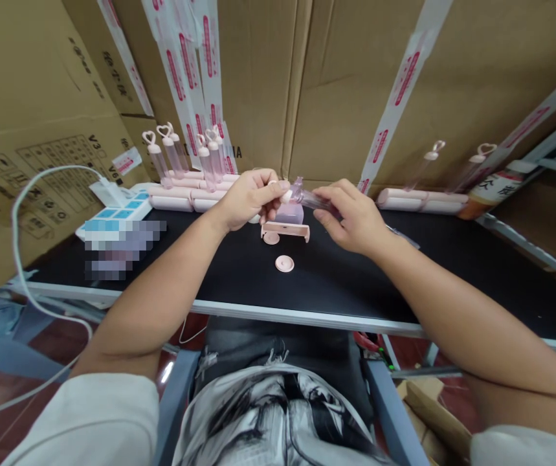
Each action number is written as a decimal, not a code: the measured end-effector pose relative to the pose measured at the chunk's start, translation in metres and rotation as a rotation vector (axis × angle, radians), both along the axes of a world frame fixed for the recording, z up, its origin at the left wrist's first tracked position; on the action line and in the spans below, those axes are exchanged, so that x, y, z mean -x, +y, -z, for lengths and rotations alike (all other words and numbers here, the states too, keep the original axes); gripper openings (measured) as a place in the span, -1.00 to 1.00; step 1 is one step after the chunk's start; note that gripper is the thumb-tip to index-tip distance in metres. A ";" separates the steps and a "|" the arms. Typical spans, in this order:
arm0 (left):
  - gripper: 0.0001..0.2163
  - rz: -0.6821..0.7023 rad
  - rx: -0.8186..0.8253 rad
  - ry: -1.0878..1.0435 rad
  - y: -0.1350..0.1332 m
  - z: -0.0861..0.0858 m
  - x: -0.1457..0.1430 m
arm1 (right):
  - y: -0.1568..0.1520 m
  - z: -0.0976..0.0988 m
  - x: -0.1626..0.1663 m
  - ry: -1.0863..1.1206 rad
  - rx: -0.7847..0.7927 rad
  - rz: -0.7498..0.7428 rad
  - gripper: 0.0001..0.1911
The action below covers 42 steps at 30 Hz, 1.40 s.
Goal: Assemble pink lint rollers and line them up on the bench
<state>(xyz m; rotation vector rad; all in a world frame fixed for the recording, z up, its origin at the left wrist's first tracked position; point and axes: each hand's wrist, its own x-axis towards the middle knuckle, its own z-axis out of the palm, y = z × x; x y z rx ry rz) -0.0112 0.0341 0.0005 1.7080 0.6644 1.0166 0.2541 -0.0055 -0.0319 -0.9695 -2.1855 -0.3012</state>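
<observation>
Two hands joining a clear tube and a small pink cap above a black table.

Head view: left hand point(251, 197) pinches a pink cap point(285, 192) between fingertips; right hand point(353, 217) is closed around a clear tube point(312, 198), its end meeting the cap between both hands. Directly below the grip stands a pink stand point(285, 229); nearer the person than that, a pink disc point(284, 263) lies flat on the black table point(336, 278). Beyond the left hand, upright heart-topped tubes point(180, 155) stand in pink trays point(180, 197); a power strip point(120, 213) sits farther left. Cardboard boxes point(355, 84) stand behind.
</observation>
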 end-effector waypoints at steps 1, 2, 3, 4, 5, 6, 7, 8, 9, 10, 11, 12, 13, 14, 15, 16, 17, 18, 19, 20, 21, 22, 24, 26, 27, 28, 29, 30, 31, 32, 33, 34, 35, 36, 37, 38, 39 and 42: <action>-0.45 0.006 0.002 0.000 0.000 0.002 -0.002 | -0.001 0.000 0.001 -0.006 0.005 0.006 -0.62; -0.43 0.013 0.005 0.000 0.000 0.003 -0.003 | -0.001 0.001 0.002 -0.012 0.009 0.015 -0.62; -0.41 0.020 0.009 -0.004 0.001 0.005 -0.004 | -0.002 0.001 0.003 -0.021 0.013 0.026 -0.62; -0.40 0.026 0.013 -0.010 0.002 0.006 -0.005 | -0.003 0.001 0.004 -0.032 0.015 0.034 -0.62; -0.38 0.029 0.015 -0.018 0.002 0.007 -0.006 | -0.003 0.001 0.004 -0.045 0.015 0.037 -0.62; -0.37 0.028 0.014 -0.024 0.003 0.008 -0.006 | -0.003 0.000 0.004 -0.057 0.014 0.037 -0.62; -0.35 0.027 0.014 -0.026 0.003 0.008 -0.006 | -0.004 0.000 0.004 -0.068 0.014 0.037 -0.62; -0.34 0.027 0.015 -0.025 0.004 0.009 -0.006 | -0.004 -0.001 0.004 -0.078 0.014 0.039 -0.61; -0.33 0.031 0.019 -0.018 0.004 0.009 -0.006 | -0.005 -0.001 0.004 -0.092 0.016 0.044 -0.60; -0.32 0.042 0.026 -0.006 0.005 0.009 -0.006 | -0.005 -0.002 0.004 -0.110 0.019 0.055 -0.58; -0.31 0.056 0.032 0.011 0.005 0.010 -0.006 | -0.006 -0.002 0.004 -0.134 0.024 0.071 -0.56; -0.29 0.071 0.034 0.037 0.005 0.010 -0.006 | -0.007 -0.003 0.004 -0.162 0.030 0.091 -0.54; -0.28 0.087 0.030 0.076 0.006 0.011 -0.006 | -0.007 -0.004 0.005 -0.193 0.037 0.110 -0.53; -0.28 0.099 0.015 0.127 0.006 0.011 -0.006 | -0.008 -0.004 0.005 -0.223 0.044 0.126 -0.53; -0.29 0.106 -0.008 0.182 0.006 0.012 -0.005 | -0.008 -0.005 0.005 -0.248 0.051 0.137 -0.54; -0.30 0.107 -0.039 0.234 0.007 0.013 -0.005 | -0.008 -0.005 0.006 -0.269 0.058 0.144 -0.54; -0.30 0.106 -0.071 0.279 0.007 0.014 -0.004 | -0.008 -0.005 0.006 -0.287 0.066 0.148 -0.55; -0.30 0.106 -0.100 0.316 0.008 0.015 -0.004 | -0.008 -0.005 0.007 -0.301 0.077 0.153 -0.55; -0.29 0.105 -0.123 0.340 0.008 0.015 -0.004 | -0.009 -0.004 0.008 -0.313 0.088 0.161 -0.55; -0.29 0.104 -0.139 0.356 0.008 0.015 -0.003 | -0.009 -0.003 0.009 -0.325 0.101 0.173 -0.56; -0.29 0.102 -0.149 0.366 0.008 0.015 -0.003 | -0.009 -0.002 0.010 -0.337 0.113 0.187 -0.56; -0.29 0.095 -0.159 0.368 0.008 0.015 -0.004 | -0.010 -0.002 0.011 -0.347 0.124 0.201 -0.57; -0.28 0.069 -0.178 0.358 0.006 0.014 -0.005 | -0.011 0.000 0.013 -0.355 0.133 0.225 -0.57; -0.27 0.032 -0.209 0.339 0.004 0.013 -0.007 | -0.014 -0.001 0.015 -0.353 0.130 0.244 -0.57; -0.27 0.014 -0.229 0.330 0.003 0.013 -0.008 | -0.015 -0.001 0.016 -0.351 0.129 0.256 -0.56; -0.26 0.000 -0.252 0.322 0.002 0.014 -0.010 | -0.017 -0.002 0.017 -0.351 0.130 0.271 -0.55; -0.26 -0.009 -0.275 0.314 0.002 0.014 -0.011 | -0.018 -0.003 0.018 -0.352 0.133 0.285 -0.55; -0.25 -0.013 -0.298 0.307 0.002 0.015 -0.013 | -0.020 -0.004 0.019 -0.352 0.140 0.295 -0.54; -0.25 -0.012 -0.317 0.304 0.002 0.016 -0.014 | -0.021 -0.005 0.019 -0.350 0.148 0.301 -0.54; -0.25 -0.008 -0.333 0.303 0.003 0.017 -0.015 | -0.022 -0.006 0.020 -0.344 0.157 0.302 -0.54; -0.26 -0.003 -0.344 0.305 0.004 0.018 -0.015 | -0.022 -0.006 0.019 -0.332 0.168 0.296 -0.55; -0.26 0.002 -0.352 0.312 0.006 0.020 -0.015 | -0.022 -0.007 0.019 -0.315 0.182 0.282 -0.55; -0.27 0.008 -0.358 0.322 0.007 0.021 -0.015 | -0.021 -0.007 0.018 -0.289 0.206 0.255 -0.56; -0.27 0.011 -0.366 0.330 0.008 0.022 -0.015 | -0.019 -0.007 0.016 -0.253 0.241 0.210 -0.58; -0.28 0.018 -0.377 0.337 0.009 0.023 -0.014 | -0.016 -0.007 0.014 -0.206 0.290 0.143 -0.60; -0.28 0.026 -0.397 0.344 0.009 0.023 -0.014 | -0.012 -0.007 0.012 -0.150 0.351 0.056 -0.62; -0.30 0.037 -0.422 0.355 0.009 0.023 -0.013 | -0.009 -0.007 0.010 -0.092 0.428 -0.046 -0.62; -0.37 0.088 -0.472 0.411 0.005 0.019 -0.008 | 0.000 -0.008 0.003 0.047 0.693 -0.305 -0.54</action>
